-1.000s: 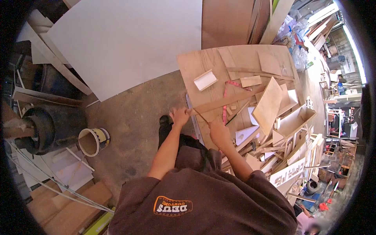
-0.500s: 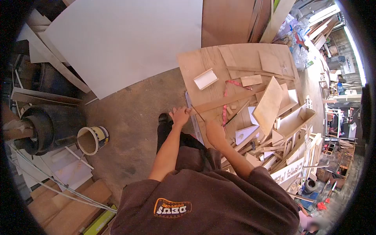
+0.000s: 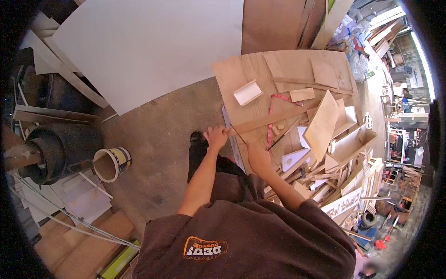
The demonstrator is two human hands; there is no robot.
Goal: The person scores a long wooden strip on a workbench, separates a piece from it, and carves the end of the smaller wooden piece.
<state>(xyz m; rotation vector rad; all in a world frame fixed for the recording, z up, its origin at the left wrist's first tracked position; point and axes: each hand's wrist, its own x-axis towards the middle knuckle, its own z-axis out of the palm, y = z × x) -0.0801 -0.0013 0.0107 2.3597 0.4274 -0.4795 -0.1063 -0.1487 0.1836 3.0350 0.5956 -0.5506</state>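
Head view: thin straight brown tool (image 3: 238, 134), gripped in the closed right hand (image 3: 258, 157), at the left end of a long flat tan wood strip (image 3: 278, 117). Bare left hand (image 3: 215, 138) at that same end, fingers bent; cannot tell if pinching or just pressing. Tan wooden table (image 3: 226, 83) under the strip. Pinkish-red measuring tape (image 3: 270, 134) on both sides of the strip. Big slanted tan board (image 3: 321, 125) by the strip's right end. Round white bucket (image 3: 111, 163) well left of the strip.
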